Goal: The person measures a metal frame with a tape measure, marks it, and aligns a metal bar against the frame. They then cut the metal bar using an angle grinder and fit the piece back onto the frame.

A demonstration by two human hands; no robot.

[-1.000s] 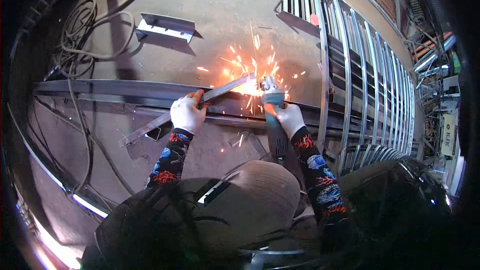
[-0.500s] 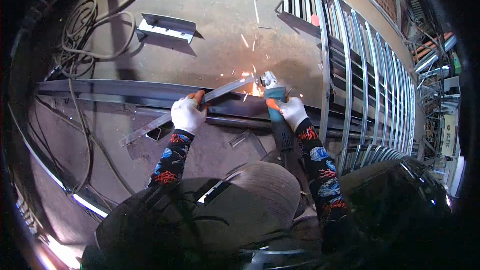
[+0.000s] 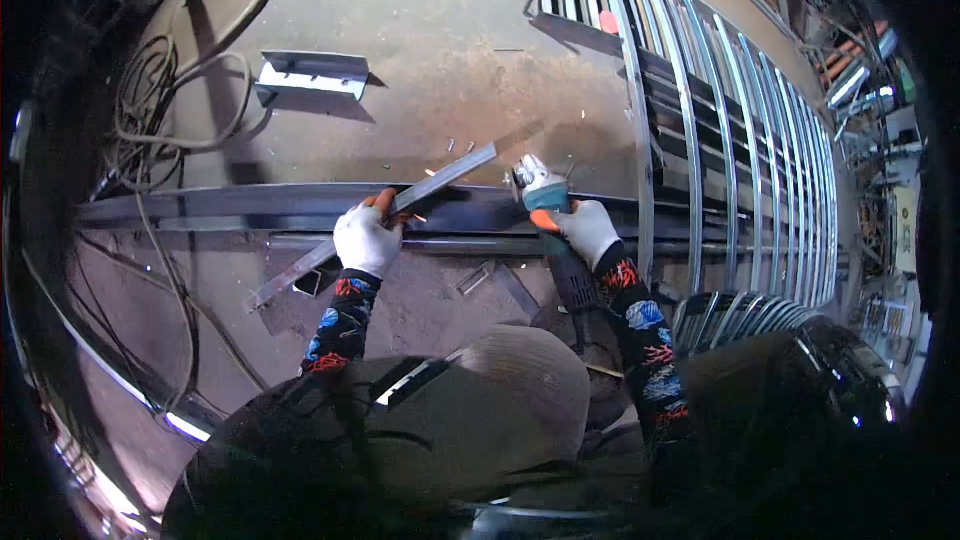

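Note:
My left hand [image 3: 367, 240], in a white glove with orange fingertips, is closed round a flat metal bar [image 3: 447, 178]. The bar lies slantwise across a long dark steel beam [image 3: 220, 203], its upper end beyond the beam's far edge. My right hand [image 3: 583, 230], gloved the same way, grips an angle grinder [image 3: 545, 190] with a teal body and silver head. The grinder's disc faces left, a short gap to the right of the bar's end. A few faint sparks show near the bar.
A ladder-like metal frame [image 3: 690, 110] lies at the right. Coiled hose [image 3: 215, 143] is at the upper left, beside an angled metal piece [image 3: 312, 80]. Small metal offcuts [image 3: 474, 280] lie below the beam. My knees are at the bottom.
The grinder has come away from the bar's end and the bright spark burst has gone. The camera view has shifted slightly. Both hands keep their holds.

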